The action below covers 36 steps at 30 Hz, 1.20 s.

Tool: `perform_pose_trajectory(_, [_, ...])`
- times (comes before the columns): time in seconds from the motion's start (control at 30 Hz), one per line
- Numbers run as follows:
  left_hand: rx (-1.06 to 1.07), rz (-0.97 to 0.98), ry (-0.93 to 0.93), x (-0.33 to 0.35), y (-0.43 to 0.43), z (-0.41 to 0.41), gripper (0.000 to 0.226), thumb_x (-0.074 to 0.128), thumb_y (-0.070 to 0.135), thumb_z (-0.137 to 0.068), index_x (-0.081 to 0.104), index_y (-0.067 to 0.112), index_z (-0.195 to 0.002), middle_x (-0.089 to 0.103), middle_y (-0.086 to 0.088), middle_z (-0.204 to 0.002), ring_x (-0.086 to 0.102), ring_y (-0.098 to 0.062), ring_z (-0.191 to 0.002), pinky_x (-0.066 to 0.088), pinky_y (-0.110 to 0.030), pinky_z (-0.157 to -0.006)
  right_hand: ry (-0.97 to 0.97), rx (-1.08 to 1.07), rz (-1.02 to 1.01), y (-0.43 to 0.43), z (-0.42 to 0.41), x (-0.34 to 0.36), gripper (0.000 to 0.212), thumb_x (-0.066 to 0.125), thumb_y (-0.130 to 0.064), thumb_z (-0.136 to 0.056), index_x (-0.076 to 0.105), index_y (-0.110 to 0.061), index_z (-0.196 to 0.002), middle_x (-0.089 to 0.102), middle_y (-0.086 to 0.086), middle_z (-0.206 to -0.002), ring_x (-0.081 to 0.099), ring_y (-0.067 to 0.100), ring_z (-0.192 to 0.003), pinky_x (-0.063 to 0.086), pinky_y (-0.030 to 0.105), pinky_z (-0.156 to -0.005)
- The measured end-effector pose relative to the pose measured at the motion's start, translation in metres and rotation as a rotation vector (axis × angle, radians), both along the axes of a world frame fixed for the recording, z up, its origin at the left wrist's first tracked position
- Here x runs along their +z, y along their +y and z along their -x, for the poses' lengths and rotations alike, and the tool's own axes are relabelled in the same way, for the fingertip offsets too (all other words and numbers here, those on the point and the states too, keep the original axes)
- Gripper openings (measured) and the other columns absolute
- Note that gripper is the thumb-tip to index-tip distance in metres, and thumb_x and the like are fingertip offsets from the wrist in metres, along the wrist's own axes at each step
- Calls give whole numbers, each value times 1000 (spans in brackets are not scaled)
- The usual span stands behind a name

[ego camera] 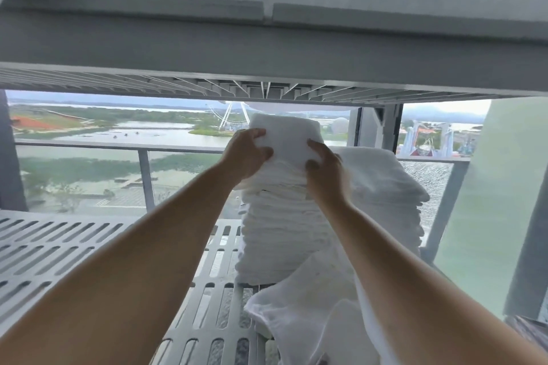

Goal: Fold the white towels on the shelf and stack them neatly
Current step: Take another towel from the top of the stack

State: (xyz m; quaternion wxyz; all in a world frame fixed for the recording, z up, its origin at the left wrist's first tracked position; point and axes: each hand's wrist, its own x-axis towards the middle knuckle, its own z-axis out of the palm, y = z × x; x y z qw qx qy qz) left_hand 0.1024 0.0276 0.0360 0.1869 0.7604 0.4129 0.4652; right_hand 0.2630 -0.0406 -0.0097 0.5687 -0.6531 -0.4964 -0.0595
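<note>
We held a folded white terry towel (284, 136) atop the tall front stack of folded white towels (281, 228) on the slotted grey shelf (59, 249), left hand (247, 154) and right hand (324, 167) fingers pinching its near edge. The stack leaned; any push could have toppled it. We counted two stacks, with loose white cloths (308, 314) in front.

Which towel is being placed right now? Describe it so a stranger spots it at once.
Find the slatted grey shelf, then the tall front stack of folded towels at its middle. The folded towel is its topmost piece, pinched between the left hand and right hand, unlike the untouched rear stack.
</note>
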Motion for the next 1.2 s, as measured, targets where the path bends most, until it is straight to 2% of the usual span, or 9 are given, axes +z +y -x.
perform_pose_trajectory(0.13, [7,72,83,-2,6,6,56,76,31,-86,60,9,-135,58,-13,-137,57,-29,-121,45,-36,-104,-56,-59,-31,1,1,-9,47,52,-21,-89,60,-35,-134,64,8,-119,62,27,-99,39,27,-76])
perform_pose_trajectory(0.27, [-37,44,99,8,11,17,36,67,45,-90,73,11,-100,66,-11,-115,64,-32,-109,53,-39,-94,-96,-97,6,2,7,-3,47,52,-25,-89,57,-35,-135,61,7,-117,59,27,-105,36,29,-79])
perform_pose_trajectory(0.47, [-59,-131,75,24,25,17,33,56,42,-96,66,25,-122,53,-4,-143,48,-25,-130,41,-37,-103,-182,-125,113,1,8,6,44,55,-33,-91,54,-33,-135,51,8,-122,54,29,-113,44,36,-89])
perform_pose_trajectory(0.53, [-145,-15,113,22,32,11,40,61,42,-94,62,28,-132,53,-3,-143,55,-26,-122,52,-35,-90,-247,-138,156,0,9,6,43,53,-35,-91,56,-30,-134,48,8,-126,50,28,-117,46,39,-93])
perform_pose_trajectory(0.67, [-108,3,393,6,42,-5,72,66,59,-85,47,28,-147,31,-1,-159,33,-25,-143,34,-37,-112,-293,-107,235,3,7,9,45,47,-33,-94,56,-26,-137,53,11,-129,58,32,-110,52,44,-91])
perform_pose_trajectory(0.9, [-139,118,511,-2,50,-6,116,65,86,-58,31,32,-155,11,3,-165,29,-32,-144,37,-43,-108,-282,-99,265,6,5,-11,48,42,-37,-97,49,-26,-143,59,13,-128,56,26,-110,37,31,-76])
perform_pose_trajectory(0.97, [-110,65,478,-5,47,-5,101,64,80,-69,38,29,-152,20,0,-163,33,-29,-143,35,-41,-110,-276,-88,279,6,4,-9,47,41,-36,-97,48,-26,-143,58,13,-128,57,27,-109,39,31,-76])
perform_pose_trajectory(1.07, [39,-206,305,-15,39,1,45,52,55,-95,66,29,-128,54,-4,-144,48,-24,-133,42,-36,-105,-260,-56,301,7,3,-6,47,42,-38,-97,46,-27,-143,55,14,-129,57,30,-111,41,34,-79])
perform_pose_trajectory(1.2, [238,-333,6,-31,19,8,43,36,42,-103,73,20,-102,69,-4,-113,63,-26,-98,48,-32,-76,-195,-1,263,2,-3,-2,47,46,-41,-95,48,-31,-141,51,12,-132,56,31,-114,42,34,-84])
